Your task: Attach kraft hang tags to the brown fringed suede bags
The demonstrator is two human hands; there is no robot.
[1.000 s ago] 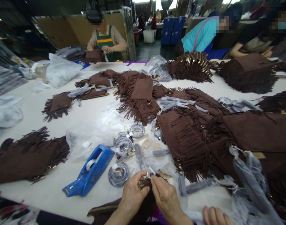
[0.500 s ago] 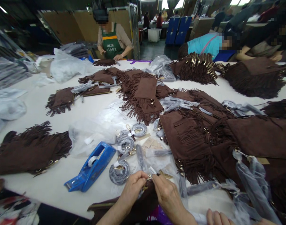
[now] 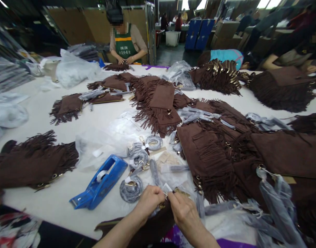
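Note:
Both hands meet at the bottom centre, over a dark brown bag (image 3: 145, 229) lying at the table's near edge. My left hand (image 3: 150, 201) pinches something thin and pale, perhaps a string, beside gold hardware. Close against it on the right, my right hand (image 3: 183, 210) is closed with thumb and finger at the same spot; a small white tag (image 3: 166, 188) stands just above the fingertips. What exactly each fingertip grips is too small to tell. Left of the hands lies a wrapped, coiled strap (image 3: 131, 189).
A blue tape dispenser (image 3: 99, 182) lies left of the coils. Brown fringed bags (image 3: 209, 155) cover the right side, with wrapped straps (image 3: 277, 203) among them. Another fringed bag (image 3: 31, 165) lies left. Across the table stands a person in a green apron (image 3: 125, 44).
My hands stay together, with fingers slightly shifted at the tag. Another person's fingers at the bottom right have gone from view. The person in turquoise across the table has bent lower.

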